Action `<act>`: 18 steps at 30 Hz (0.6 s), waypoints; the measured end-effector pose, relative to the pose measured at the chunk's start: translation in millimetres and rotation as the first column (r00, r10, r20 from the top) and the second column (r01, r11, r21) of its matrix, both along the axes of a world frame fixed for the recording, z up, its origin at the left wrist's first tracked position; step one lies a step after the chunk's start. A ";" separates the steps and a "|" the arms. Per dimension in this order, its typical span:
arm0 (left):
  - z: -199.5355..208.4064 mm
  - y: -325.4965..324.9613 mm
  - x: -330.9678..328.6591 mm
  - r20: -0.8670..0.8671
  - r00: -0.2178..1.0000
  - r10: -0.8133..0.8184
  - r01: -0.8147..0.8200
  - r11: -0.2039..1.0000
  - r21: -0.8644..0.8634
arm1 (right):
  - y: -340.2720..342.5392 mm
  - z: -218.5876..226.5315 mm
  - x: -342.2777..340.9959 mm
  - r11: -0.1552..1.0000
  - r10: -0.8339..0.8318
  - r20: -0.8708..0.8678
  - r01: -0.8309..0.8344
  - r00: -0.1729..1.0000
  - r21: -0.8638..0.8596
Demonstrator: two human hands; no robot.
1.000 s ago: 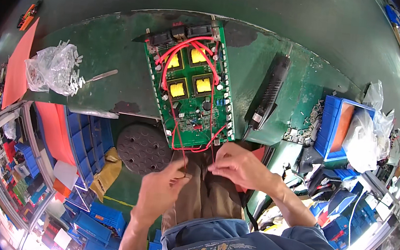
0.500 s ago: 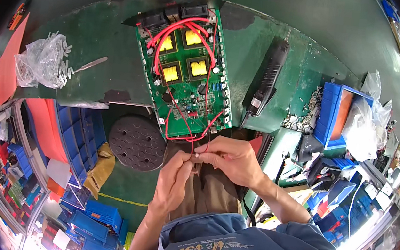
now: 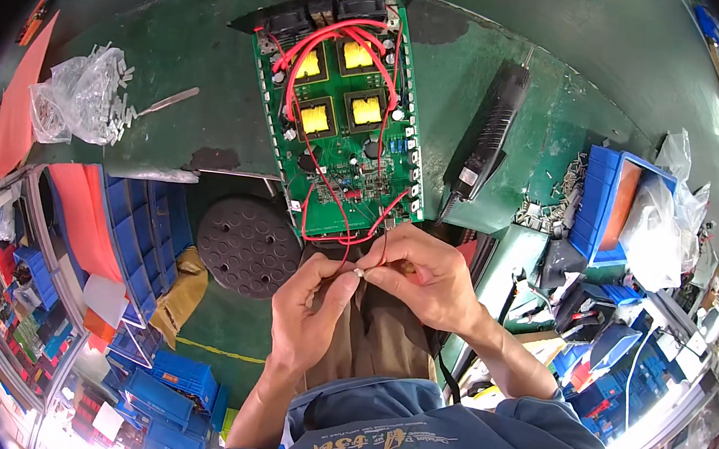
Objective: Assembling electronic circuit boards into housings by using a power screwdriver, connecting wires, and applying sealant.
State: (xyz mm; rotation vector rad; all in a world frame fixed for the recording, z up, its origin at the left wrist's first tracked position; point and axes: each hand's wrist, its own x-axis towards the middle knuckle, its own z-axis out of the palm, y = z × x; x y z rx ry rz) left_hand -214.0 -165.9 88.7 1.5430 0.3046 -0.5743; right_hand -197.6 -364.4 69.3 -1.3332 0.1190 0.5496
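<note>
A green circuit board lies on the bench with thick red cables looped over its yellow-centred transformers. Thin red wires hang over its near edge into my hands. My left hand pinches one between thumb and fingers. My right hand is closed too, gripping a red wire that runs down beside its index finger. Where the fingertips meet, a tiny white piece shows; its exact kind cannot be made out.
A black electric screwdriver lies right of the board. Tweezers and a clear bag of small metal parts lie left. A blue bin stands right, beside loose metal parts. Below the bench edge is a round black stool.
The view has shifted slightly. My hands have turned a little, with the left thumb now raised toward the right fingertips, and the white piece shows more plainly between them.
</note>
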 end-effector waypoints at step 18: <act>-4.5 -12.5 14.1 -0.315 0.928 0.200 -0.277 0.934 -0.226 | 8.0 -10.4 6.1 0.990 0.037 0.362 0.015 0.931 -0.141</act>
